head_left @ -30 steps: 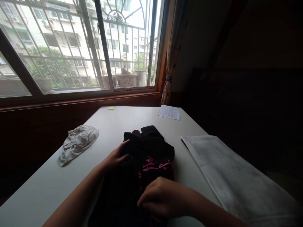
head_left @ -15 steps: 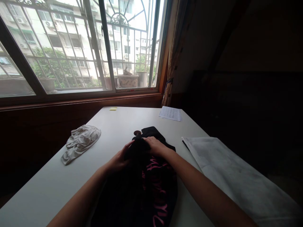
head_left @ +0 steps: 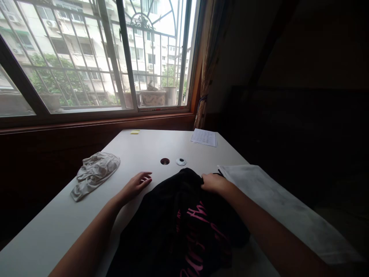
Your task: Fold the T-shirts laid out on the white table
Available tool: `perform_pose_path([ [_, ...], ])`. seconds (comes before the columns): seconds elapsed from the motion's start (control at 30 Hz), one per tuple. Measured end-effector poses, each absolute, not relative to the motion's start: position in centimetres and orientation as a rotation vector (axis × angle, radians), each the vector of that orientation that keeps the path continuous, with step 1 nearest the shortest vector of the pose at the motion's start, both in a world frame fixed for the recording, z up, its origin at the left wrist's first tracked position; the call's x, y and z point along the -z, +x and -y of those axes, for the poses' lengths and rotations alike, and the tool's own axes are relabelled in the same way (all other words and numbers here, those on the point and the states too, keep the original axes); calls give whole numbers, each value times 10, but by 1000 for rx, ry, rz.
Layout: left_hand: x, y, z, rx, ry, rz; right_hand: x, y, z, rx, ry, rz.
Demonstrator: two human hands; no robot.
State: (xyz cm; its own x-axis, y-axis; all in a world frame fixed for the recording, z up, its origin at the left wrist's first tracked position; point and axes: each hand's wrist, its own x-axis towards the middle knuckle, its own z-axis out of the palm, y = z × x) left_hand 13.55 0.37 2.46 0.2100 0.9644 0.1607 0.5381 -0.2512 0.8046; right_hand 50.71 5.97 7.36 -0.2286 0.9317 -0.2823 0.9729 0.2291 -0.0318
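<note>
A black garment (head_left: 161,219) with pink lettering lies bunched on the white table in front of me; whether it is a T-shirt I cannot tell. My right hand (head_left: 215,182) is closed on its upper right edge, pinching the cloth. To the left of the garment, my left hand (head_left: 138,184) hovers just off the cloth, its fingers apart and nothing in them. The garment's lower part runs out of view at the bottom.
On the left of the table (head_left: 155,144) lies a crumpled light grey cloth (head_left: 96,171). A flat grey-white cloth (head_left: 273,200) covers the right side. Papers (head_left: 204,137) and a yellow note (head_left: 135,132) rest at the far edge. A round hole (head_left: 165,161) and a ring-shaped cover (head_left: 181,162) sit mid-table.
My left hand has let go of the black garment and moved left. My right hand has pulled its top edge to the right, uncovering the hole and the ring-shaped cover.
</note>
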Motion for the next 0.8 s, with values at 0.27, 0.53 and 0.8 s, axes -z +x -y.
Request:
perform_pose_path([
  [0.27, -62, 133, 18, -326, 1896, -1291, -94, 483, -65, 166, 1459, -2879],
  [0.53, -76, 136, 88, -368, 1685, -1124, -37, 424, -73, 286, 1050, -3072],
  [0.8, -28, 148, 190, -579, 1445, -1017, -13, 421, -50, 227, 1444, -3091],
])
